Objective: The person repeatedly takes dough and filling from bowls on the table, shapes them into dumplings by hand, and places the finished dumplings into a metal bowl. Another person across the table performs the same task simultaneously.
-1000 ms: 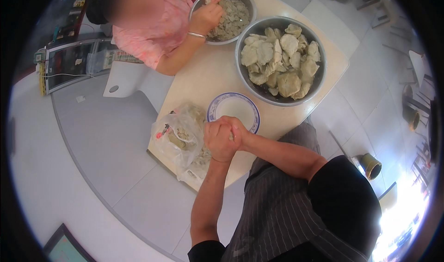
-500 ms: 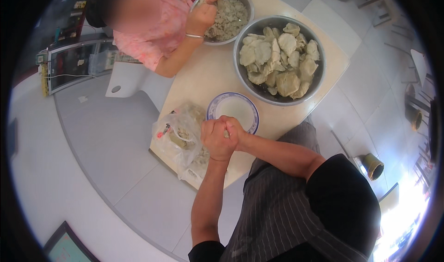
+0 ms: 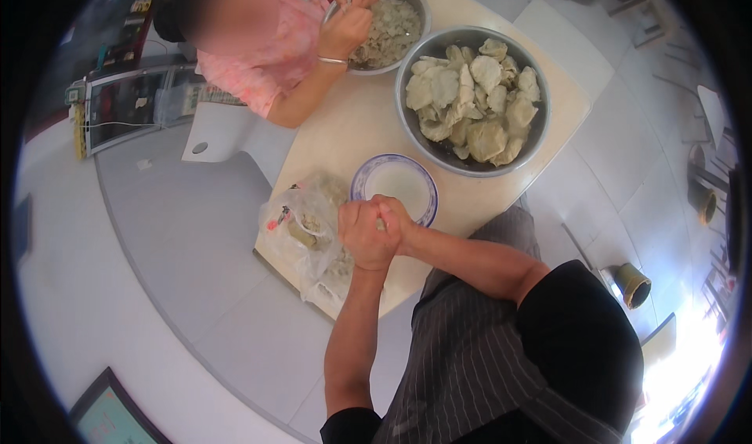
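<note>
My left hand (image 3: 366, 236) and my right hand (image 3: 399, 223) are clasped together, fingers wrapped tightly. A bit of a pale greenish lump (image 3: 381, 224) shows between them; most of it is hidden, and I cannot make out its kind. Both hands are over the near edge of a white plate (image 3: 430, 215) with a blue patterned rim. Beside my left hand lies a clear plastic bag (image 3: 313, 275) holding pale pieces. Farther right, a large metal basin (image 3: 402, 119) is heaped with flat, pale greenish pieces (image 3: 487, 140).
Across the table (image 3: 329, 142), a person in a pink top (image 3: 274, 60) works with both hands over another metal bowl (image 3: 424, 17) of smaller pale pieces. A white chair (image 3: 227, 134) stands at the table's left. A woven basket (image 3: 632, 284) sits on the floor to the right.
My clasped hands have hardly moved. Across the table, the person's hands have shifted slightly to the right over the bowl.
</note>
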Action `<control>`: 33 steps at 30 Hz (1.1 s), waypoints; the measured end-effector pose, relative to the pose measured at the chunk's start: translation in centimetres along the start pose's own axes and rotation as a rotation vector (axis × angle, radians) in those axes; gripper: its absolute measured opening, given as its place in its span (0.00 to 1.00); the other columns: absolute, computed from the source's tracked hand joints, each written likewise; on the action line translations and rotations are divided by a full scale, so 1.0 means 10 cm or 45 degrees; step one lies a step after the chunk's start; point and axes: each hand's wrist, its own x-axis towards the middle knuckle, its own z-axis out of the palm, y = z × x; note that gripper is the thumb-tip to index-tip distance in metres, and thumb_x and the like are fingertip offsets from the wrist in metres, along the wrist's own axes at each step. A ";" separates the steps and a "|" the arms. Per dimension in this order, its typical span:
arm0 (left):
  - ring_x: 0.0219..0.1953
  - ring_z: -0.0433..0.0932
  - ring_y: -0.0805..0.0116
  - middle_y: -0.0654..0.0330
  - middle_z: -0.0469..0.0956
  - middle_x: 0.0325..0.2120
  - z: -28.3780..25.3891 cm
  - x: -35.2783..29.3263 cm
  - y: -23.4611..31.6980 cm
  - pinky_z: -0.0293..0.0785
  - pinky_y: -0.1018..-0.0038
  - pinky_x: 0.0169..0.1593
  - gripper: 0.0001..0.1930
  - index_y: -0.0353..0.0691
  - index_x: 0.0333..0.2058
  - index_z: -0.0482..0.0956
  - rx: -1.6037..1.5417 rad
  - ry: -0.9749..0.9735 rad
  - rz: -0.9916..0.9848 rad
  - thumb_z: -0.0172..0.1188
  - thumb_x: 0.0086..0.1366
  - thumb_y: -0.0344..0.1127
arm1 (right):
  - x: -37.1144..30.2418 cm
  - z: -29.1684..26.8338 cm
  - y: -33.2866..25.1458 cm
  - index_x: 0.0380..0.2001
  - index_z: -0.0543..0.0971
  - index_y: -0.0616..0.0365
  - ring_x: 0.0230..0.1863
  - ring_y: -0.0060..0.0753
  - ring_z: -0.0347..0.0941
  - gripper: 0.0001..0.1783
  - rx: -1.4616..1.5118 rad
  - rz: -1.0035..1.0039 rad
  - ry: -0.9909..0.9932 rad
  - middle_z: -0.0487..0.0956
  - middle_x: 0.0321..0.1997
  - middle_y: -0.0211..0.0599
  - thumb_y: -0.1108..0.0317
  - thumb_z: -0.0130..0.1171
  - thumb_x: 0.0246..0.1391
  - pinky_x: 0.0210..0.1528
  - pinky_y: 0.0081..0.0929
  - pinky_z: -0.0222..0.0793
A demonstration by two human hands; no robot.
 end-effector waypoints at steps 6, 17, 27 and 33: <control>0.23 0.68 0.54 0.55 0.69 0.19 0.00 0.00 0.01 0.65 0.63 0.27 0.06 0.39 0.20 0.68 -0.053 0.017 -0.032 0.56 0.51 0.26 | -0.36 0.28 -0.18 0.24 0.71 0.51 0.30 0.28 0.68 0.10 0.013 -0.024 0.022 0.71 0.26 0.29 0.61 0.46 0.55 0.36 0.29 0.67; 0.23 0.68 0.53 0.55 0.68 0.19 -0.02 -0.01 0.02 0.65 0.63 0.26 0.06 0.39 0.19 0.67 -0.050 0.025 -0.028 0.55 0.52 0.26 | 0.03 -0.04 0.04 0.30 0.71 0.51 0.36 0.30 0.67 0.10 0.005 -0.086 -0.073 0.70 0.31 0.32 0.58 0.45 0.57 0.41 0.32 0.66; 0.23 0.68 0.52 0.54 0.68 0.19 -0.06 0.01 0.04 0.64 0.62 0.27 0.06 0.38 0.20 0.67 -0.070 0.044 -0.028 0.55 0.52 0.26 | 0.50 -0.53 0.10 0.29 0.76 0.63 0.32 0.41 0.72 0.15 0.074 -0.223 -0.468 0.76 0.30 0.46 0.60 0.49 0.54 0.39 0.35 0.71; 0.23 0.68 0.52 0.55 0.68 0.19 -0.09 -0.03 0.03 0.64 0.62 0.28 0.06 0.38 0.20 0.67 -0.045 0.053 -0.054 0.55 0.52 0.26 | -0.36 0.30 -0.10 0.24 0.70 0.51 0.31 0.28 0.67 0.09 -0.059 -0.100 -0.030 0.69 0.26 0.29 0.61 0.46 0.55 0.36 0.31 0.66</control>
